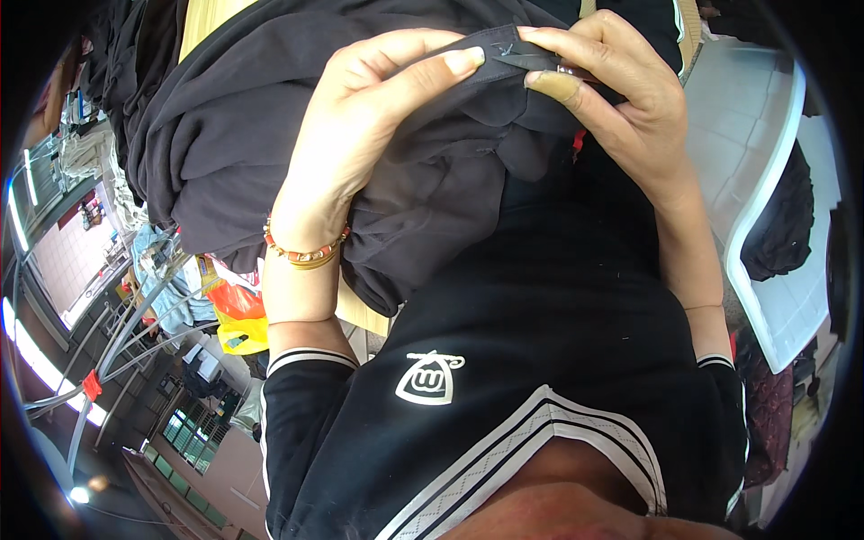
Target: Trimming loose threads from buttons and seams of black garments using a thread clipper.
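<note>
Item one: my left hand (360, 135), raised close before me, thumb stretched long across a folded edge of dark fabric, the other fingers curled beneath and gripping the bunched cloth. A beaded bracelet (306, 254) of orange and gold beads circles that wrist.

Item two: my right hand (621, 99), fingers bent and closed, thumb and forefinger pinching the same edge from the opposite side. Between them sits a small slim tool (569, 71), partly hidden; its kind I cannot tell. A scrap of red (578, 139) shows just under the palm.

Item three: the dark garment (270, 117), soft matte knit, charcoal to black, heavily folded and draped in loose rounded creases. It is held up between both hands, its bulk hanging to my left and down over my forearm. The pinched edge (513, 49) is a narrow stitched hem, flat and double-layered.

Item four: my own top (540, 333), black smooth jersey, white striped trim at collar and cuffs, a small white emblem on the chest.

Item five: a white plastic chair (765, 225), curved rim, to my right, dark cloth (792, 216) lying in it.

Item six: orange and yellow plastic bags (236, 310) at lower left, near metal rails (135, 333).
</note>
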Demonstrator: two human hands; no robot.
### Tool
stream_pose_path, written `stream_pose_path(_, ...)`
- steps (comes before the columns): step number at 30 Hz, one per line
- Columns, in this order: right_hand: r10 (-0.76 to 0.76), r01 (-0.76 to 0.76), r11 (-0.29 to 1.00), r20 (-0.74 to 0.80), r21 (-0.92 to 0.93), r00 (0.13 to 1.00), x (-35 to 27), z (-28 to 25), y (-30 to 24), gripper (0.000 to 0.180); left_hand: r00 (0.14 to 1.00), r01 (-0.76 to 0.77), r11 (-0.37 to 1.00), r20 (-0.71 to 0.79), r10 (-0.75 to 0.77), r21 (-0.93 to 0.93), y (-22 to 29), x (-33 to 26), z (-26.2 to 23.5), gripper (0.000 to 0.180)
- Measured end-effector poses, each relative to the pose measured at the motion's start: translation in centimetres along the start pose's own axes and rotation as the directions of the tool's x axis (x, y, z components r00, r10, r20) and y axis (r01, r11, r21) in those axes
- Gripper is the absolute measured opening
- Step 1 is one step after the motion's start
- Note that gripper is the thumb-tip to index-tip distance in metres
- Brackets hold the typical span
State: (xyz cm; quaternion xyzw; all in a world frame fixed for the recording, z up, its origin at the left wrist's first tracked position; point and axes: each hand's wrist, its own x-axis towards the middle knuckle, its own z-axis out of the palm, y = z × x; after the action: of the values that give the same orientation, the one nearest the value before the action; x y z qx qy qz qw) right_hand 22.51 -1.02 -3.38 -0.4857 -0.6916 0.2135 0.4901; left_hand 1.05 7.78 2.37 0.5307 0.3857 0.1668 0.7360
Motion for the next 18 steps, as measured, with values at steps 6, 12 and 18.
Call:
stream_pose_path(6, 0.070, -0.071, 0.997, 0.031, 0.017, 0.997, 0.3, -0.6, -0.5, 0.032, 1.000, -0.013, 1.000, 0.004, 0.013, -0.005, -0.1, 0.0, 0.0, 0.019)
stream_pose_path(12, 0.268, -0.276, 0.935, 0.063, 0.222, 0.961, 0.0, 0.5, 0.2, 0.021, 1.000, -0.025, 1.000, 0.008, 0.025, -0.005, 0.3, -0.4, -0.1, 0.019)
stream_pose_path(18, 0.185, -0.200, 0.935, 0.079, 0.292, 0.980, 1.3, -1.3, 1.0, 0.011, 0.986, -0.088, 0.948, -0.110, 0.127, 0.305, 1.4, -3.5, -1.2, 0.019)
